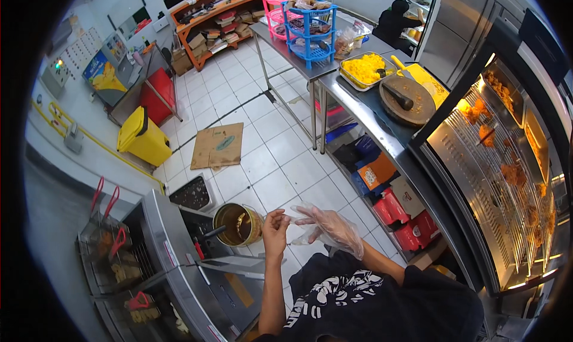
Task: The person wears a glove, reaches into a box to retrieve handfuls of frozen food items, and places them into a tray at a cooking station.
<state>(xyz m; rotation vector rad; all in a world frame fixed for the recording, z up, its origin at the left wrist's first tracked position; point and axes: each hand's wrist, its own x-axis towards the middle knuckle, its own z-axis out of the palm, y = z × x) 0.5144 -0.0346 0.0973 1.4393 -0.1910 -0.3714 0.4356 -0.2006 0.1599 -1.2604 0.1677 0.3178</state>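
Over the tiled floor I see both my hands raised in front of my chest. A clear plastic glove [344,234] covers my right hand [324,223], whose fingers are spread and point to the left. My left hand [275,230] is bare, with thumb and fingertips pinched together at the edge of the thin clear plastic at the right hand's fingers. Whether that plastic is the glove's fingertip or a second piece, I cannot tell. Below the hands on the left stands an open metal tin [239,225] with a dark handle over its rim.
Deep fryers with wire baskets [118,243] stand at the left. A heated display case [465,176] with fried food is at the right, beside a steel counter [358,109] bearing yellow rice [365,68] and a stone mortar [407,98]. Cardboard [217,145] lies on the floor. A person [396,26] crouches far back.
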